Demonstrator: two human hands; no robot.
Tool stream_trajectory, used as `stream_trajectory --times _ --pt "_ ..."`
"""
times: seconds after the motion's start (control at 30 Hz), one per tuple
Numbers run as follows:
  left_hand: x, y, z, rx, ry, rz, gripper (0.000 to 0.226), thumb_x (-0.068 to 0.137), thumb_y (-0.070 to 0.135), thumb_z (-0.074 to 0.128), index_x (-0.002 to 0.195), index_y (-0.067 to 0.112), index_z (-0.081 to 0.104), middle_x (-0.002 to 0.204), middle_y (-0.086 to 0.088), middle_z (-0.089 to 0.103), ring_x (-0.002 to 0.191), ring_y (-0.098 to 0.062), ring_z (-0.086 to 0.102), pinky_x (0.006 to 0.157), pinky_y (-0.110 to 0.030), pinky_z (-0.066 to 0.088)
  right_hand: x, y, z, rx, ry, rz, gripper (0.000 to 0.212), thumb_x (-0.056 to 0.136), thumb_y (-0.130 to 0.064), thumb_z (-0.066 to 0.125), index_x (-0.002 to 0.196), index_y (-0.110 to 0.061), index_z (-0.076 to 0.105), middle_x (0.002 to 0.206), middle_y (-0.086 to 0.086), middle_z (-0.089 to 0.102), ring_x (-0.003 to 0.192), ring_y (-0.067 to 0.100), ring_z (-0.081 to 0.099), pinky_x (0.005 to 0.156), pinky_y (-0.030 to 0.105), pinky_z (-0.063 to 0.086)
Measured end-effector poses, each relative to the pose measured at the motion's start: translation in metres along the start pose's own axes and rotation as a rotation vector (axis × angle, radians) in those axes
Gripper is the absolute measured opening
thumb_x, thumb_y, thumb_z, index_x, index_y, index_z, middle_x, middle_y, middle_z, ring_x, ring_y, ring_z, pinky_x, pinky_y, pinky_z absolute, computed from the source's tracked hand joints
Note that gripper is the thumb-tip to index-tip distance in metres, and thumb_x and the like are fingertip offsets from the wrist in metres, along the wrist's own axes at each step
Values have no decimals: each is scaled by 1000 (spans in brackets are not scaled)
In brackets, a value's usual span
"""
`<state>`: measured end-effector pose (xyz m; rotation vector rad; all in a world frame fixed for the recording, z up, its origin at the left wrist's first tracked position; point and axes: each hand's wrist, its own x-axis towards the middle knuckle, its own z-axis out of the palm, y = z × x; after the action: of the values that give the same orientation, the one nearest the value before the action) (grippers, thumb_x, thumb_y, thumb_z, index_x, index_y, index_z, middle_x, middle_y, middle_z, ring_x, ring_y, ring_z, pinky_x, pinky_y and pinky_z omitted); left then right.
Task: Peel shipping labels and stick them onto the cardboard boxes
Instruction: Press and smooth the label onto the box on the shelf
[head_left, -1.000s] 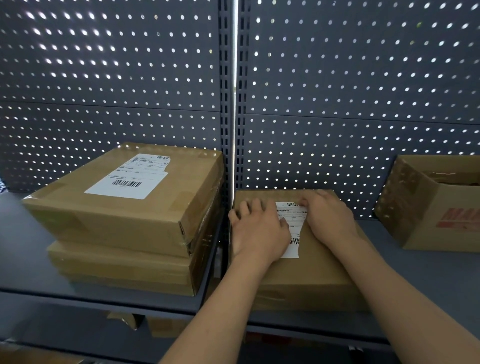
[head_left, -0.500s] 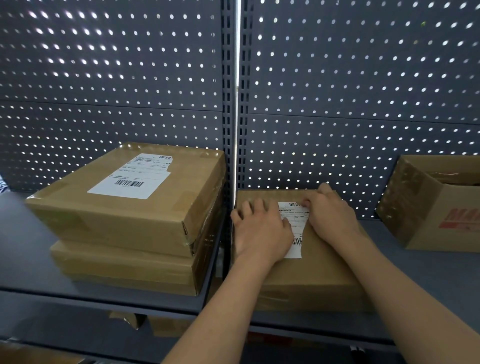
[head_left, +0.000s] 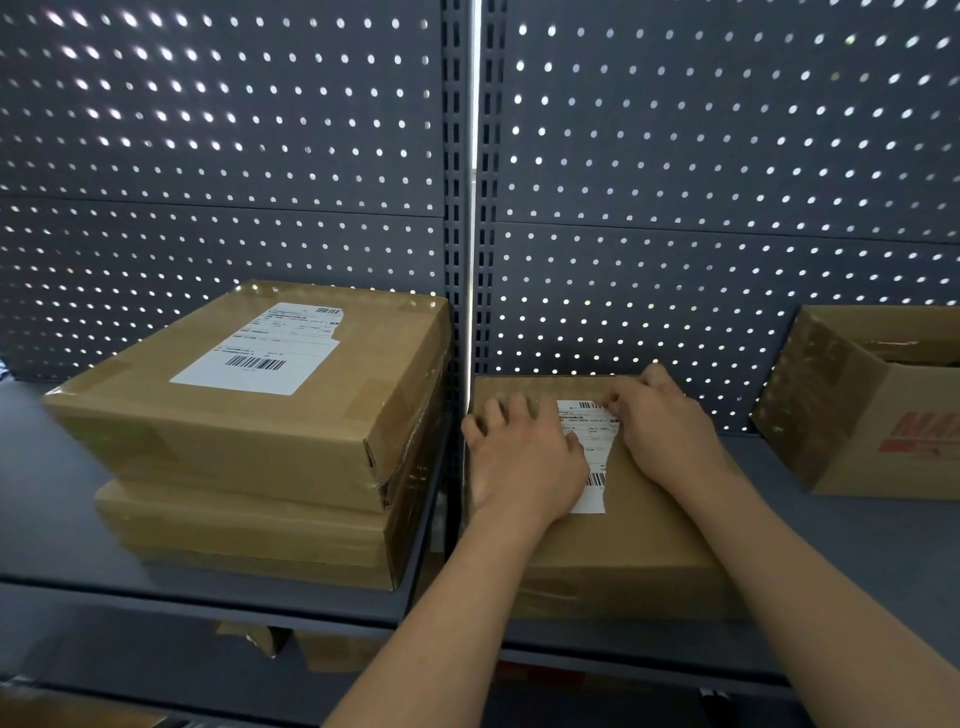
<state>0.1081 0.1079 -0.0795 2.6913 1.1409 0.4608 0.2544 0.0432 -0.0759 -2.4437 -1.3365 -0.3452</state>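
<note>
**Label (head_left: 589, 452) pinned between two hands on the middle box (head_left: 649, 551)**

Left of the middle box, a labelled stack (head_left: 249, 415) sits apart. On that box's lid the left hand (head_left: 519, 462) lies flat with its fingers straight, covering the label's left part. The label runs lengthwise away from the person. The right hand (head_left: 670, 431) touches its far right corner with bent fingers; I cannot tell whether they pinch or press.

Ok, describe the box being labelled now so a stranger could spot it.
On the dark shelf before the perforated back panel, look just right of the bright vertical gap. The flat cardboard box there lies alone, left hand and right hand on its white label; the left stack is already labelled, the far-right box open.
</note>
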Motion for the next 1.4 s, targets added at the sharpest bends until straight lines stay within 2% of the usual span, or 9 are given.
stream_trajectory --times 0.17,0.37,0.6,0.73,0.9,1.1,1.23,1.4 --pt "0 1 -1 2 -7 1 43 97 41 35 132 19 44 140 -10 41 126 -33 32 106 -53 24 2 1 2 -32 -16 -36 23 100 -25 45 113 -18 63 103 5 47 96 28 51 68 33 40" --pt "0 1 -1 5 -16 -1 44 97 42 35 134 20 43 141 -10 41 127 -33 31 107 -53 24 3 -3 -1 -80 -55 -30 25 102 -30 40 113 -19 59 104 5 45 93 29 54 71 41 50" --pt "0 0 -1 0 -18 -3 43 97 42 35 133 20 43 141 -10 41 127 -33 31 108 -53 23 4 1 3 -36 -40 -3 24 101 -31 43 113 -19 60 108 3 47 100 28 52 70 36 43" --pt "0 1 -1 5 -17 -2 42 97 42 35 131 20 44 141 -10 41 127 -33 31 107 -53 23 4 0 2 -55 -50 -20 23 101 -30 44 113 -19 60 107 3 47 97 29 54 72 40 49" --pt "0 1 -1 0 -19 -3 41 97 42 35 131 20 44 140 -10 41 127 -33 31 107 -52 23 5 -3 0 -86 -57 -30 22 101 -28 41 109 -18 59 105 4 46 90 30 57 67 39 48" --pt "0 1 0 -7 -11 -2 39 97 39 35 128 19 45 138 -10 43 125 -33 33 106 -54 24 2 1 1 -31 9 10 18 98 -16 45 111 -13 57 107 7 48 90 30 54 66 34 38" --pt "0 0 0 -10 -6 1 39 97 39 35 128 19 45 138 -10 43 125 -33 32 106 -53 25 2 1 0 38 6 18 17 99 -28 49 107 -17 60 106 5 50 94 28 54 68 34 37" --pt "0 0 0 -15 -3 0 40 97 40 35 130 19 44 139 -10 43 125 -33 32 106 -53 25 4 2 -1 68 -16 14 17 97 -29 54 105 -20 66 102 2 52 99 25 53 71 36 42"
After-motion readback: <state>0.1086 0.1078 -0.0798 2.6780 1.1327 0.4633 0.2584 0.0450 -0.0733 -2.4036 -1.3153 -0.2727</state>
